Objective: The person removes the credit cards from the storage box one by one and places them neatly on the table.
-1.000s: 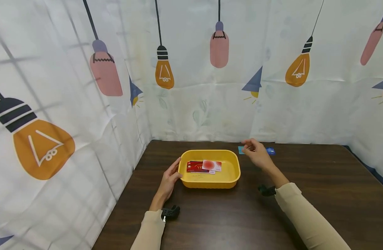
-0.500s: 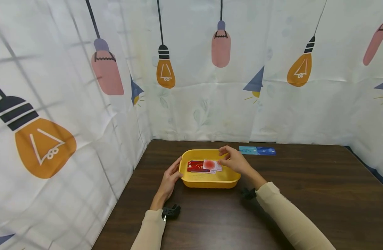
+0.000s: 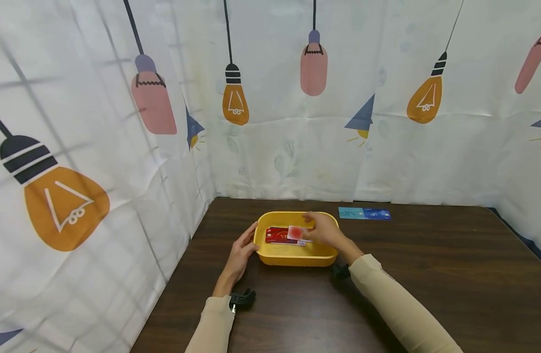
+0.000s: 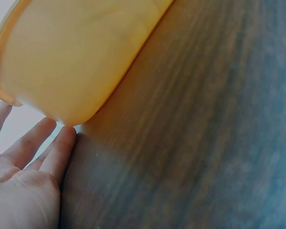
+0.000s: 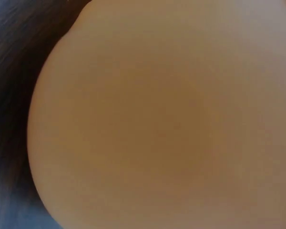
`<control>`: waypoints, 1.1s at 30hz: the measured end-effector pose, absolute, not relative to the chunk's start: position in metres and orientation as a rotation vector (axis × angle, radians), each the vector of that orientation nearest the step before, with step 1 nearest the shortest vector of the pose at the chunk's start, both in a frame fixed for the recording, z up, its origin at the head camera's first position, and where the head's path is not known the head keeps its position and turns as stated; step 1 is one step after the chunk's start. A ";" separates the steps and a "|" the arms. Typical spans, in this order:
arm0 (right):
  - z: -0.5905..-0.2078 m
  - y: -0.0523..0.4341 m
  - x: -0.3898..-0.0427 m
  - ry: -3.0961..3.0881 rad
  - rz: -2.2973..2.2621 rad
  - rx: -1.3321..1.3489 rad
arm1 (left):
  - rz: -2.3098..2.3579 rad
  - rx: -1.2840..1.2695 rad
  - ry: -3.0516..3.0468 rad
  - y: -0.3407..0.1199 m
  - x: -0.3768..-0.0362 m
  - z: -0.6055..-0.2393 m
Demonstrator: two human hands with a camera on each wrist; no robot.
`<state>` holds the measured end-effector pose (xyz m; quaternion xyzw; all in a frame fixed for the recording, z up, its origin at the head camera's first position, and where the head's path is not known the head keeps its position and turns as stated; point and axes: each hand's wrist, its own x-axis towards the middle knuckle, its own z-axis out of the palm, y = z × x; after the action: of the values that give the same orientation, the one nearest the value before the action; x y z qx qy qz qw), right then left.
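A yellow plastic tray (image 3: 281,260) sits on the table, with several cards lying in it. Uppermost is a white card with a red circle (image 3: 295,232), over a red card (image 3: 275,235) and the edge of a whitish one (image 3: 301,243). My left hand (image 3: 238,255) rests against the tray's left end; in the left wrist view its fairly straight fingers (image 4: 59,152) touch the yellow wall. My right hand (image 3: 325,230) reaches over the right side of the tray, thumb overlapping the white card's right end, index finger held apart from it. The right wrist view shows only a blurred, close yellow tray wall (image 5: 157,119).
Farther back, right of the tray, a teal card (image 3: 351,213) and a blue card (image 3: 376,214) lie end to end on the dark wooden table (image 3: 429,274). A white curtain (image 3: 270,162) printed with lamps hangs behind and at the left.
My right hand has come from beside the teal and blue cards, leftward and into the tray, down to the white card. My left hand stays at the tray's left end.
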<state>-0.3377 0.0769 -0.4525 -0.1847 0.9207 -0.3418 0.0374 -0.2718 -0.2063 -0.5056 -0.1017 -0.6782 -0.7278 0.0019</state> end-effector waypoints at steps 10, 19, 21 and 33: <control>-0.459 0.070 -0.337 2.837 -0.942 -0.506 | -2.294 -0.310 -2.123 -0.205 -0.271 -0.505; -0.462 0.068 -0.338 2.859 -0.848 -0.542 | -2.310 -0.304 -2.097 -0.206 -0.272 -0.506; -0.462 0.068 -0.339 2.843 -0.858 -0.532 | -2.311 -0.301 -2.100 -0.206 -0.272 -0.505; -0.464 0.067 -0.341 2.782 -0.880 -0.478 | -2.297 -0.308 -2.134 -0.206 -0.271 -0.504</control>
<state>-0.3408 0.0666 -0.4640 -0.1609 0.9369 -0.2964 0.0921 -0.2707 -0.2062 -0.5036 -0.0979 -0.6775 -0.7290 -0.0044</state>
